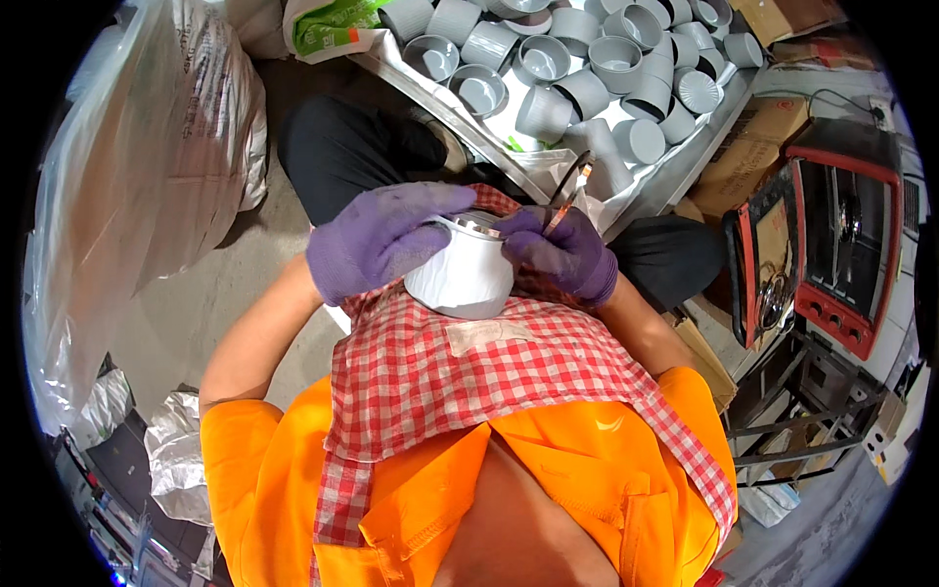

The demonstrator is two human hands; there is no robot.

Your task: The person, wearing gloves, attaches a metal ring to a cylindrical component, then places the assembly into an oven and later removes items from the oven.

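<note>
My left hand, in a purple knitted glove, wraps round the side and rim of a light grey cup. The cup sits at my lap against a red-and-white checked apron, and a shiny silver band runs along its upper rim. My right hand, gloved the same way, is closed at the other side of that rim. From its fingers a thin, shiny coppery hoop stands up. Part of the rim and the fingertips are hidden.
Ahead, a large white-lined tray holds many loose grey cups. To the right are a red toaster oven with its door open, cardboard boxes and a black metal rack. Large plastic sacks stand at the left.
</note>
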